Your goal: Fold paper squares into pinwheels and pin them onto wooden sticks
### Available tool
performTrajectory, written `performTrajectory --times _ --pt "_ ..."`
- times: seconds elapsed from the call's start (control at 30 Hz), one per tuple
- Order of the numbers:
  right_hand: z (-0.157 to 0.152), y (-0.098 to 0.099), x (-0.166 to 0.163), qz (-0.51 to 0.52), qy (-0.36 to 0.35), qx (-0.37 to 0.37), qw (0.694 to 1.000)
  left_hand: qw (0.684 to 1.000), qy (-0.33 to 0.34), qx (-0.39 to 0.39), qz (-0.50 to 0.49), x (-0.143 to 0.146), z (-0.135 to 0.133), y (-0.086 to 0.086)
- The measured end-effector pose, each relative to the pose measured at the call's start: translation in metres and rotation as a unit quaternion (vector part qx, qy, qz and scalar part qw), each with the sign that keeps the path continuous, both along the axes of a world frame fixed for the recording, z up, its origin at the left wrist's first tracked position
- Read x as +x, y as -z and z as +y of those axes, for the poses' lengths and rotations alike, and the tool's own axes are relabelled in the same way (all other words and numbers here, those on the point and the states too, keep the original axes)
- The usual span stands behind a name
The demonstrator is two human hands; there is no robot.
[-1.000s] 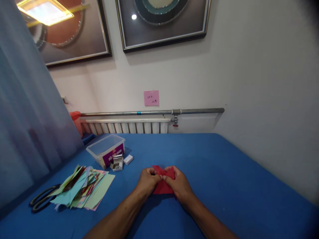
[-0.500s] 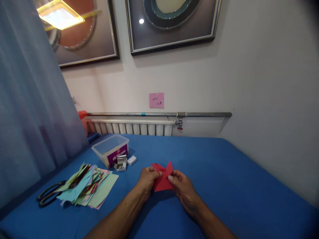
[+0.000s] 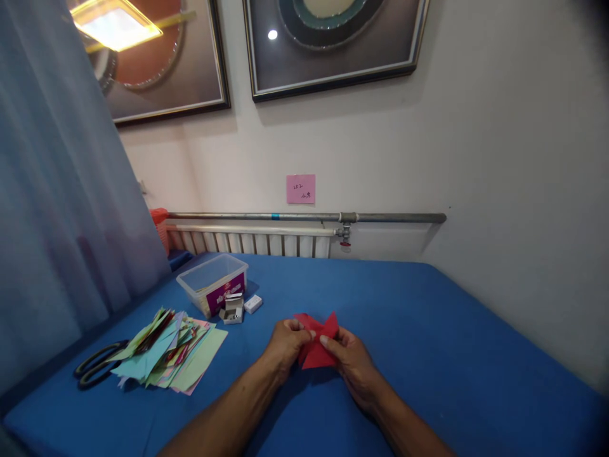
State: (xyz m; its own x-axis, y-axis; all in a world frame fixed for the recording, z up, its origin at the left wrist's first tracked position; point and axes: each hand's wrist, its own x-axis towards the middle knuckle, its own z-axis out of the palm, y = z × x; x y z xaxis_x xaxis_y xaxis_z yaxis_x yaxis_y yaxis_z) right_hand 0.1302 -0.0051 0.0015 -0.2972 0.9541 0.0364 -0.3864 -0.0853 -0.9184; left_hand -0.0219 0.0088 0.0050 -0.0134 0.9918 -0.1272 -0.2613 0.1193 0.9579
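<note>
Between my hands is a piece of red paper, partly folded, with pointed flaps sticking up at its top. My left hand pinches its left side, thumb lying on the front. On the right side my right hand grips the paper, its thumb pressed near the middle. Both thumbs come close together on the paper. The fingers behind the paper are hidden. Below it is the blue table cover.
To the left lie a pile of coloured paper pieces and dark-handled scissors. Behind them stand a clear plastic box, a small open box and a small white box. A blue curtain hangs at the far left.
My thumbs have moved closer together on the red paper, and its flaps are angled differently. My view has shifted slightly. Both hands still hold the paper.
</note>
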Motion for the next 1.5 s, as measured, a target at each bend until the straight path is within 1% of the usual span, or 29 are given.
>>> performTrajectory --times 0.23,0.37,0.5,0.67,0.8,0.93,1.1,1.17,1.23,1.33,1.43,1.5 --pt "-0.001 0.001 -0.003 -0.002 0.021 -0.003 1.000 1.000 0.004 -0.006 -0.011 0.003 -0.005 -0.004" --pt "-0.001 0.002 -0.004 -0.003 0.026 -0.007 1.000 0.999 0.024 -0.011 -0.039 0.004 -0.007 -0.005" --pt "0.000 0.005 -0.003 -0.008 0.042 -0.019 0.999 0.997 0.022 -0.020 -0.066 0.005 -0.010 -0.009" --pt "0.005 0.009 -0.002 -0.005 0.063 -0.029 0.998 0.996 0.042 -0.016 -0.079 0.006 -0.012 -0.013" --pt "0.009 0.014 -0.001 -0.010 0.074 -0.023 0.997 0.997 0.031 -0.019 -0.067 0.007 -0.012 -0.011" --pt "0.012 0.020 -0.002 -0.044 0.080 -0.006 0.996 0.999 0.010 -0.022 -0.041 0.008 -0.010 -0.007" --pt "0.010 0.019 -0.003 -0.056 0.067 0.003 0.996 0.999 0.035 -0.002 -0.033 0.007 -0.008 -0.004" --pt "0.009 0.015 -0.002 -0.058 0.060 0.015 0.996 0.999 0.028 0.002 -0.039 0.007 -0.008 -0.003" --pt "0.008 0.011 0.000 -0.072 0.063 0.035 0.995 0.999 0.006 -0.002 -0.051 0.006 -0.007 -0.004" --pt "0.009 0.009 0.002 -0.111 0.082 0.083 0.987 0.997 -0.015 0.000 -0.073 0.004 -0.004 -0.005" --pt "0.006 0.009 0.002 -0.166 0.104 0.162 0.967 0.995 -0.039 0.002 -0.097 0.001 -0.002 -0.007" --pt "0.001 0.008 0.002 -0.223 0.103 0.216 0.945 0.992 -0.061 0.007 -0.109 0.000 -0.001 -0.007"
